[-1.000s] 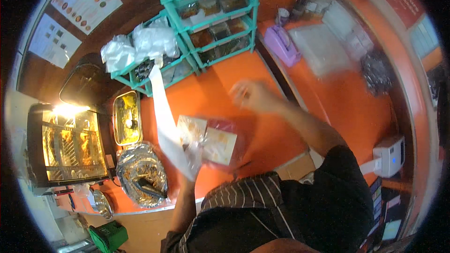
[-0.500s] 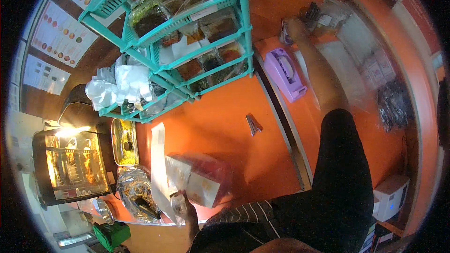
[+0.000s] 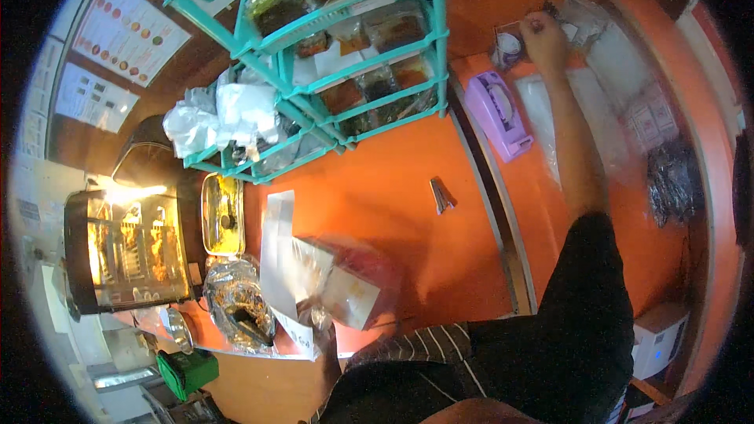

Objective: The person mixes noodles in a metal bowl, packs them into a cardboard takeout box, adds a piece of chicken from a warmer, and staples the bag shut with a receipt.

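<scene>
My left hand (image 3: pixel 328 339), in shadow at the front edge of the orange counter, is closed around the gathered neck of a clear plastic bag (image 3: pixel 349 296). Flat whitish and reddish contents show inside the bag. Beside this hand a long white paper strip (image 3: pixel 280 255) runs along the bag, its lower end printed. My right arm reaches to the far right. There my right hand (image 3: pixel 547 41) has its fingers curled in beside a small clear box with a purple-and-white roll (image 3: pixel 509 49); what they hold, if anything, is too small to make out.
A purple tape dispenser (image 3: pixel 499 116) stands left of my right forearm. Teal stacked baskets (image 3: pixel 345 141) with packets rise at the back. A small stapler-like tool (image 3: pixel 441 195) lies mid-counter. At left are a lit glass display (image 3: pixel 133 247), a yellow-filled tray (image 3: pixel 224 212) and a foil-wrapped dish (image 3: pixel 239 302).
The whole view has shifted slightly. My right hand has moved right, from against the purple roll to just beyond it. The paper strip's lower end has turned, showing print beside my left hand.
</scene>
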The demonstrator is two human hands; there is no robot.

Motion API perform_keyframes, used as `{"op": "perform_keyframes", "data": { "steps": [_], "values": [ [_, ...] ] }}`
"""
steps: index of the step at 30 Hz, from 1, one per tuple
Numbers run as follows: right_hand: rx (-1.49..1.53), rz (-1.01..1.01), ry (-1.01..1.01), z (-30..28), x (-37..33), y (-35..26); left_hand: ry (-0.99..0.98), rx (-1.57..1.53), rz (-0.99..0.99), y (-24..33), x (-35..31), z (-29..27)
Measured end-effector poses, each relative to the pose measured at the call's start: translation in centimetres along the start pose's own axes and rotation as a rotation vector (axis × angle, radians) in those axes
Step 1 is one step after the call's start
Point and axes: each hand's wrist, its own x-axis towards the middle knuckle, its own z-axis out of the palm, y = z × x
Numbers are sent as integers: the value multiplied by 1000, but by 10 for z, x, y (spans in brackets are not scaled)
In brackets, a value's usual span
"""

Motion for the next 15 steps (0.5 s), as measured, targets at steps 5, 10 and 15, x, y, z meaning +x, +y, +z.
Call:
{"op": "perform_keyframes", "data": {
  "steps": [5,10,15],
  "values": [
    [1173,348,-230,-78,-99,-153,11,-58,21,-4,0,0],
    [1053,487,-462,-83,-282,-288,-9,-159,94,-2,13,7],
    [926,386,-571,-79,-370,-384,-45,-290,154,-13,27,9]
  ]
}}
